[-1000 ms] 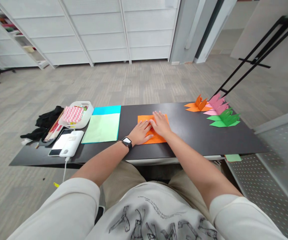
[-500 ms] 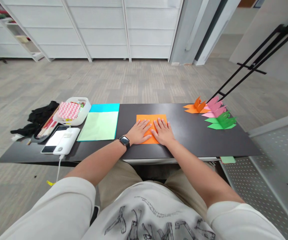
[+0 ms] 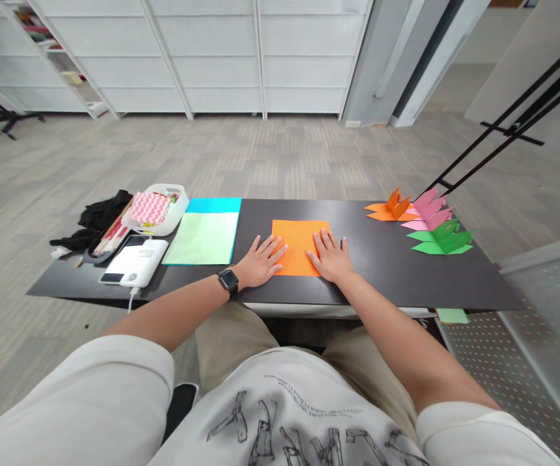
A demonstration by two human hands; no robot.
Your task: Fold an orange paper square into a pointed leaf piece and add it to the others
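Observation:
A sheet of orange paper (image 3: 298,249) lies flat on the dark table (image 3: 260,285) in front of me. My left hand (image 3: 259,262) rests with fingers spread, its fingertips on the sheet's left edge; a black watch is on that wrist. On the right edge of the same sheet lies my right hand (image 3: 332,256), palm down and fingers apart. The middle of the paper shows between the two hands.
Left of the paper are light green and blue sheets (image 3: 204,239), a white basket (image 3: 175,213), a phone (image 3: 123,262), a white power bank (image 3: 144,262) and black cloth (image 3: 102,217). Folded orange (image 3: 390,208), pink (image 3: 430,210) and green (image 3: 442,239) paper figures stand at the right.
My hands have slid apart, from the middle of the orange paper out to its left and right edges. The view has shifted slightly to the left.

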